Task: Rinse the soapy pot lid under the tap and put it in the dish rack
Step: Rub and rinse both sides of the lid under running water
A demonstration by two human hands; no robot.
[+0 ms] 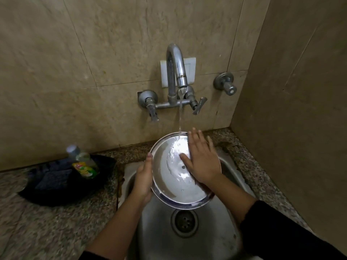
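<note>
A round steel pot lid (169,177) is held tilted over the steel sink (221,239), its inner side facing up. Water runs from the wall tap (176,70) and lands on the lid's far edge, spreading over it. My left hand (143,182) grips the lid's left rim. My right hand (201,160) lies flat with fingers spread on the lid's right half. No dish rack shows in the view.
A dark tray (56,184) on the speckled counter at the left holds a dish-soap bottle (84,164). The sink drain (184,223) sits below the lid. A separate wall valve (225,83) is at the right. Tiled walls close the back and right.
</note>
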